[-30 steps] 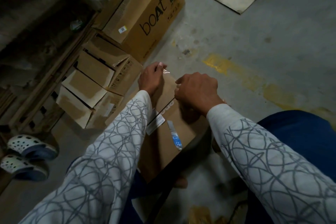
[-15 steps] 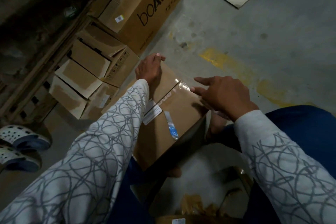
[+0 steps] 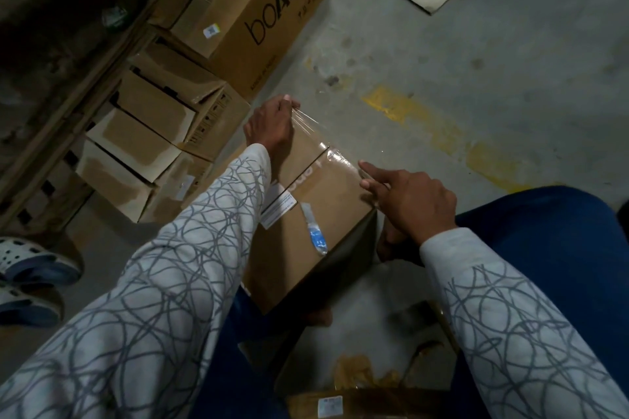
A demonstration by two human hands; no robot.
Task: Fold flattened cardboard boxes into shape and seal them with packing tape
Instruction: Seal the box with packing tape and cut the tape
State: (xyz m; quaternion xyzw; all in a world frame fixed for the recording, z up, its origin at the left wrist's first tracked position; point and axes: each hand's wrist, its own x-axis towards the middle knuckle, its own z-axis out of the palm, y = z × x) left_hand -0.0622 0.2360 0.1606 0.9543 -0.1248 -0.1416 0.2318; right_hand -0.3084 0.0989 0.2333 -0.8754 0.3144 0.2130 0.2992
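Left fingers [image 3: 287, 102] pinched on tape [image 3: 308, 127], its length diagonal across box [image 3: 326, 201] to straight right fingers [image 3: 374, 171].

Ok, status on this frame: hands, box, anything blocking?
Left hand pinches clear tape, stretched off far edge of box. Right hand presses tape onto box top. Nothing blocking.

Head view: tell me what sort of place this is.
Likely a warehouse or packing area: bare concrete floor with worn yellow paint, a big carton printed boat, and stacked open cardboard boxes beside a box being taped.
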